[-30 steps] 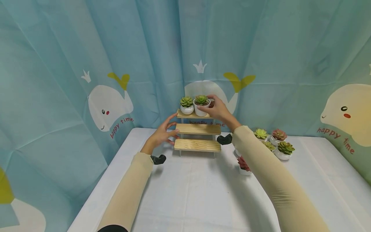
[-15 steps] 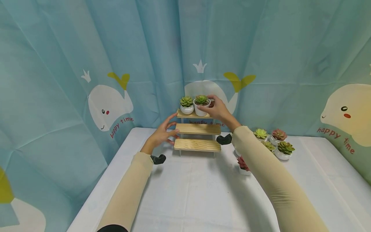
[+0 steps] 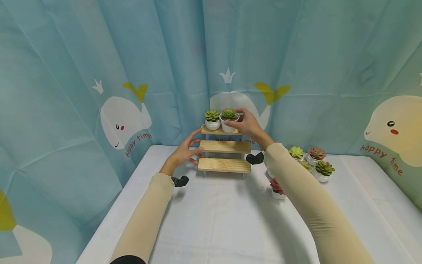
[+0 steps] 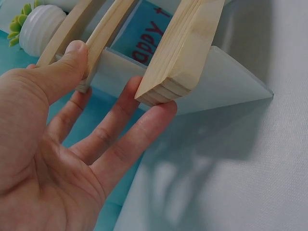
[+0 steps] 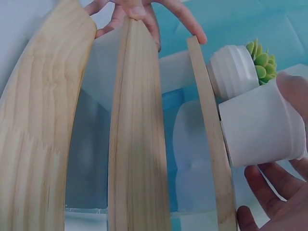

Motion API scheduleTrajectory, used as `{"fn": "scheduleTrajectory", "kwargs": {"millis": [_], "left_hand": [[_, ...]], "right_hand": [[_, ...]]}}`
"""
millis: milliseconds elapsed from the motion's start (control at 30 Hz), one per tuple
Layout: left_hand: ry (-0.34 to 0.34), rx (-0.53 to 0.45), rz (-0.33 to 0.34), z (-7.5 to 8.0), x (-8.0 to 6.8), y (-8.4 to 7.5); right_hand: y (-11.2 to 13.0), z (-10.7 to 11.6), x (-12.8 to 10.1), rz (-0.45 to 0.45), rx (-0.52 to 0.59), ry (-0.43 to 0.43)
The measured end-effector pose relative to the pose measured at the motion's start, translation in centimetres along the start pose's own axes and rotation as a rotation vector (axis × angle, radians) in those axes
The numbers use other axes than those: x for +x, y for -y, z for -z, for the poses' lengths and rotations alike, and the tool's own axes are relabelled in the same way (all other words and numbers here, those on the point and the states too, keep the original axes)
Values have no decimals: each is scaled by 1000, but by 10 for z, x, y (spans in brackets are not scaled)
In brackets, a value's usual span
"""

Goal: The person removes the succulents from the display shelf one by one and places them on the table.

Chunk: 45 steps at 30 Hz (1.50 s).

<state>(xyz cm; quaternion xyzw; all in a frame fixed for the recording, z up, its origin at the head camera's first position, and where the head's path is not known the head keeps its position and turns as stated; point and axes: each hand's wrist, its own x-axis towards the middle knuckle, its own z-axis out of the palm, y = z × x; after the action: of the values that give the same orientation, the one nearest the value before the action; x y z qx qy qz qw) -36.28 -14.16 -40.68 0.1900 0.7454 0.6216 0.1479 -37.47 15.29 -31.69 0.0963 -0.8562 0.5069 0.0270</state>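
- Nearest, the white cloth-covered table [image 3: 224, 220] lies bare between the two beige sleeves; a red succulent in a small white pot [image 3: 277, 189] stands beside the right forearm, partly hidden by it.
- To the right, a cluster of small potted succulents, green and pinkish [image 3: 313, 160], waits on the cloth, well apart from the stand; so most of the pots look not yet shelved (a judgement from how they lie).
- The three-step pale wooden stand with frosted side panels [image 3: 225, 150] has its lower two steps empty; only the top step carries pots.
- The left hand [image 3: 184, 152] is spread, fingers straight, against the stand's left end; the wrist view shows the thumb [image 4: 72, 57] on the middle step's end and fingers beneath the lowest.
- Farthest, the right hand [image 3: 248, 124] curls round a smooth white pot with a green succulent [image 3: 229, 120] on the top step, just beside a ribbed white pot with a light-green succulent [image 3: 212, 120]; whether the held pot rests fully on the step I cannot tell.
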Motion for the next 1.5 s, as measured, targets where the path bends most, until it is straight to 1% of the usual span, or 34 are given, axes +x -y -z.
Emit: {"fn": "scheduleTrajectory", "kwargs": {"millis": [267, 467, 667, 900, 1100, 1333, 1500], "left_hand": [[-10, -1, 13, 0, 1, -2], [-9, -8, 9, 1, 3, 0], [-14, 6, 12, 0, 2, -3], [-9, 5, 7, 0, 0, -2], [-11, -2, 4, 0, 1, -3], [-15, 3, 5, -1, 2, -2], [-14, -1, 0, 0, 1, -2]], "right_hand": [[4, 3, -4, 38, -8, 1], [9, 8, -13, 83, -31, 10], [11, 13, -24, 106, -12, 32], [11, 17, -43, 126, 2, 80], [11, 22, -60, 159, -24, 91], [9, 22, -77, 145, -56, 115], [2, 24, -85, 142, -26, 121]]}}
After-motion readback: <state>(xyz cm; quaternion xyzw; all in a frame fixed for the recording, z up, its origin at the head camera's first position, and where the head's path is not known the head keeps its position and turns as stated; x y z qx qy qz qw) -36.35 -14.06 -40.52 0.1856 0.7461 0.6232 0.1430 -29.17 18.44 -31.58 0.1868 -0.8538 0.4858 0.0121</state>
